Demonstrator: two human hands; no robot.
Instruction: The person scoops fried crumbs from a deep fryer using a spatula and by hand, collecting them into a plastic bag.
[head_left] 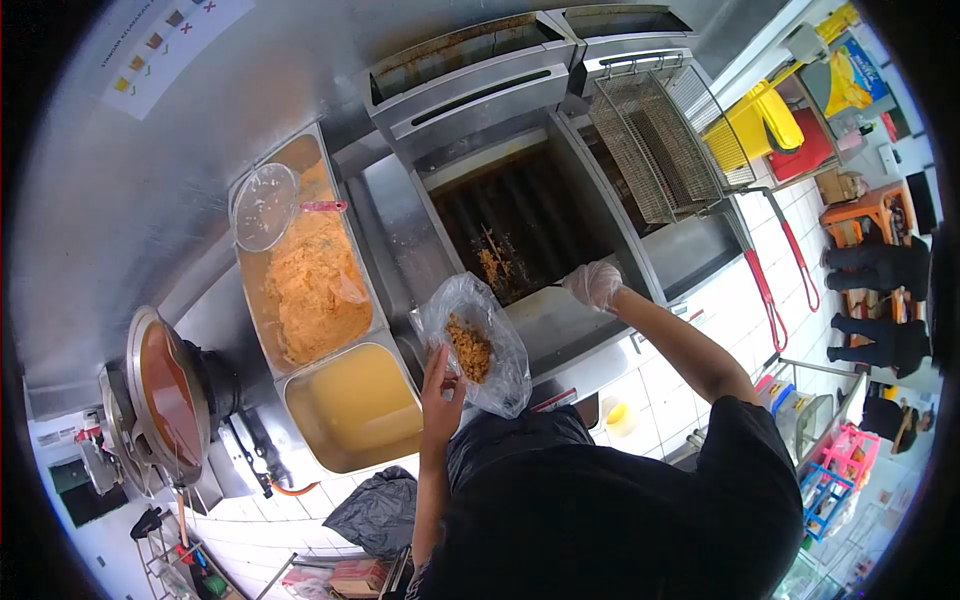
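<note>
My left hand (441, 385) is closed on the side of a clear plastic bag (507, 360). Golden-brown fried crumbs (469, 350) lie inside the bag, which is held at the front edge of the fryer. My right hand (595, 286), in a clear plastic glove, is closed around the end of a thin dark handle at the fryer's right side. The handle reaches toward the dark oil (530, 210); the tool's head is hard to make out. More crumbs (492, 266) show at the oil's surface, just beyond the bag.
A wire fry basket (660, 145) with red handles rests over the right fryer. Left stand a pan of orange breading (315, 290) with a round sieve (266, 207), a pan of yellow liquid (355, 410) and a round pot (168, 390). Two people (880, 270) stand far right.
</note>
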